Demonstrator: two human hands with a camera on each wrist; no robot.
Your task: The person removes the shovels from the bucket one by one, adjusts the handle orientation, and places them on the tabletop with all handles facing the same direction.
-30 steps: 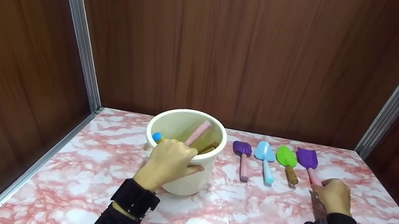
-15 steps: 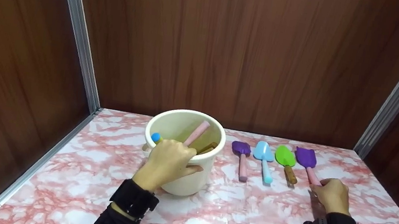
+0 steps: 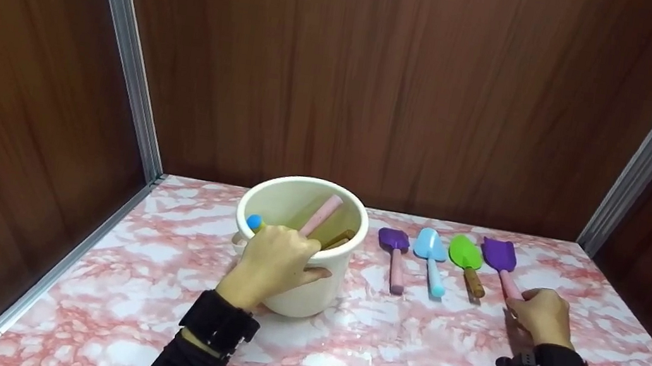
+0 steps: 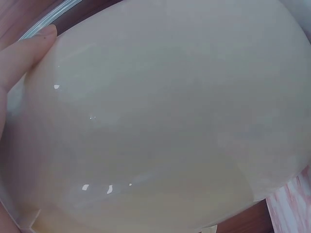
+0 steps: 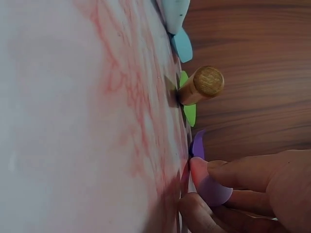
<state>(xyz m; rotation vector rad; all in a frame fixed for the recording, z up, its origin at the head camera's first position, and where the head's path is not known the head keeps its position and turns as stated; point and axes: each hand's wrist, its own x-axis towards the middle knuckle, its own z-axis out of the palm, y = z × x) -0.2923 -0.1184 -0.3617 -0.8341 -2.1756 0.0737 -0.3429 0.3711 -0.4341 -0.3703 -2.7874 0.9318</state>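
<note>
My left hand grips the near rim of a cream plastic bucket, fingers over the edge and thumb against the outside. The bucket's wall fills the left wrist view. Inside stand a pink handle, a blue-tipped handle and brown handles; their lower ends are hidden. At the right, my right hand pinches the pink handle end of a purple toy shovel. In the right wrist view, thumb and fingers close around that handle, close over the table.
Left of the held shovel, a green trowel, a light-blue trowel and a smaller purple shovel lie in a row, handles toward me. Brown wood-grain panels enclose the pink-marbled table at the back and sides.
</note>
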